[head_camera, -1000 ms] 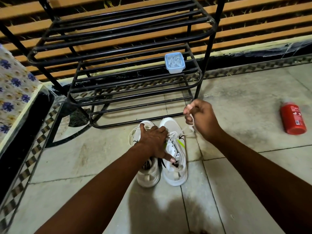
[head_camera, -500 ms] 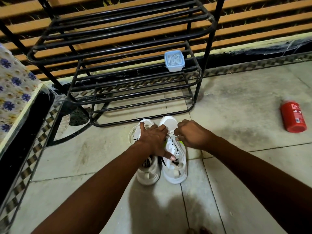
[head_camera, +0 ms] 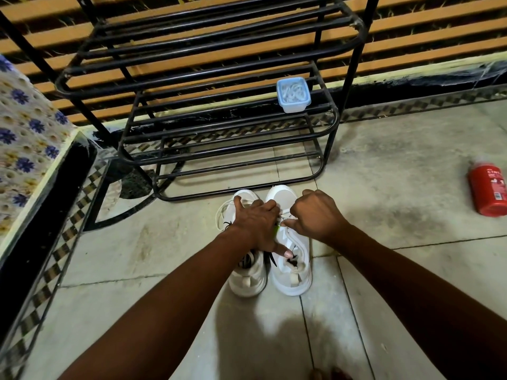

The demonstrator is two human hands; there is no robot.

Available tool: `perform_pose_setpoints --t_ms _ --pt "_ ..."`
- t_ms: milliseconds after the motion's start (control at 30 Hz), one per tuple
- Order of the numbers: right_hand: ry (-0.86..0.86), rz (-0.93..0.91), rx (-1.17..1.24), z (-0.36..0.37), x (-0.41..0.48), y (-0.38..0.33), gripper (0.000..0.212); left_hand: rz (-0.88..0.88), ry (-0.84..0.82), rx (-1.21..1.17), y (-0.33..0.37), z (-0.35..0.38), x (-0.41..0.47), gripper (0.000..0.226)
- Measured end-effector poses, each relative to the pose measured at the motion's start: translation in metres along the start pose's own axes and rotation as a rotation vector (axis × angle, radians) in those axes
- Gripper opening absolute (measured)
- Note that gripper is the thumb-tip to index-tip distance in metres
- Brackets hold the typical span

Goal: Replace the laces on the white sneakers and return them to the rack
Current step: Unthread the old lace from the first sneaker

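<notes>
Our left hand (head_camera: pixel 255 229) lies open with its fingers spread. It presses down on both white sneakers (head_camera: pixel 247 281) to hold them in place. Our right hand (head_camera: pixel 315 215) is curled up tight and pinches a white lace (head_camera: pixel 287 216) on the right sneaker (head_camera: pixel 295 278). The sneakers stand side by side on the floor (head_camera: pixel 384 160), just in front of the rack (head_camera: pixel 351 75), with their toes toward it. A small blue box (head_camera: pixel 293 94) sits on the rack's middle shelf, at its right end. A red can (head_camera: pixel 488 192) lies on the floor, well off to the right of the rack. If we tug too hard, we think the shoe could slide out from under our left hand. The lace could also slip out of our pinch if our hold is too loose.
</notes>
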State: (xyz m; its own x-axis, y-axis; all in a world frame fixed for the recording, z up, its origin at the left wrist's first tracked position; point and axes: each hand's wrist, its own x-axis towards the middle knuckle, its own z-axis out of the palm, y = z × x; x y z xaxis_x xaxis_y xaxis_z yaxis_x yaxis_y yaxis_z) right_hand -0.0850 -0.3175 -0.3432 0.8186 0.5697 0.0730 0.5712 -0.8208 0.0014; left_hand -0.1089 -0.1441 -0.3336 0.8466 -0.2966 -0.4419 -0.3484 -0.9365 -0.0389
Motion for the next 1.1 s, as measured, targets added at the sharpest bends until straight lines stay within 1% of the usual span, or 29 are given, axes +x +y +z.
perform_pose_setpoints --t_ms 167,267,400,500,600,700,767,800,867,900,933,1000,1033,1100 --pt "-0.043 -0.040 0.060 -0.002 0.002 0.014 0.044 -0.004 0.013 -0.006 -0.002 0.001 0.000 0.123" --pt "-0.038 -0.048 -0.015 0.000 -0.001 0.007 0.043 -0.004 0.012 -0.007 -0.001 0.002 0.001 0.124" --pt "-0.049 0.025 -0.019 -0.001 0.009 0.001 0.048 -0.007 0.001 -0.010 -0.002 0.001 0.002 0.123" --pt "-0.066 0.057 0.122 0.003 0.010 0.004 0.041 -0.013 -0.014 0.005 -0.001 -0.001 0.002 0.122" --pt "-0.067 0.151 0.314 0.014 0.002 0.018 0.037 -0.051 -0.028 -0.008 0.000 -0.003 0.002 0.125" --pt "-0.067 0.149 0.389 0.024 -0.009 0.028 0.035 -0.052 -0.040 0.014 0.000 -0.004 0.002 0.126" --pt "-0.074 0.116 0.389 0.028 -0.014 0.025 0.037 -0.048 -0.040 0.036 0.002 -0.005 0.001 0.122" --pt "-0.077 0.116 0.383 0.029 -0.015 0.024 0.038 -0.044 -0.037 0.040 0.002 -0.006 0.000 0.115" --pt "-0.080 0.155 0.388 0.031 -0.015 0.022 0.038 -0.027 -0.015 0.045 0.004 -0.007 -0.002 0.104" --pt "-0.080 0.186 0.397 0.030 -0.015 0.021 0.036 -0.021 -0.002 0.050 0.004 -0.006 -0.002 0.103" --pt "-0.079 0.219 0.404 0.028 -0.015 0.021 0.036 -0.020 0.004 0.056 0.005 -0.004 -0.002 0.108" --pt "-0.078 0.255 0.394 0.026 -0.015 0.019 0.044 -0.022 0.006 0.069 0.006 0.001 -0.001 0.123" --pt "-0.084 0.260 0.382 0.025 -0.015 0.018 0.046 -0.023 0.014 0.080 0.007 0.003 -0.001 0.126" --pt "-0.107 0.270 0.364 0.024 -0.016 0.016 0.042 -0.028 0.047 0.093 0.010 0.005 0.000 0.121"
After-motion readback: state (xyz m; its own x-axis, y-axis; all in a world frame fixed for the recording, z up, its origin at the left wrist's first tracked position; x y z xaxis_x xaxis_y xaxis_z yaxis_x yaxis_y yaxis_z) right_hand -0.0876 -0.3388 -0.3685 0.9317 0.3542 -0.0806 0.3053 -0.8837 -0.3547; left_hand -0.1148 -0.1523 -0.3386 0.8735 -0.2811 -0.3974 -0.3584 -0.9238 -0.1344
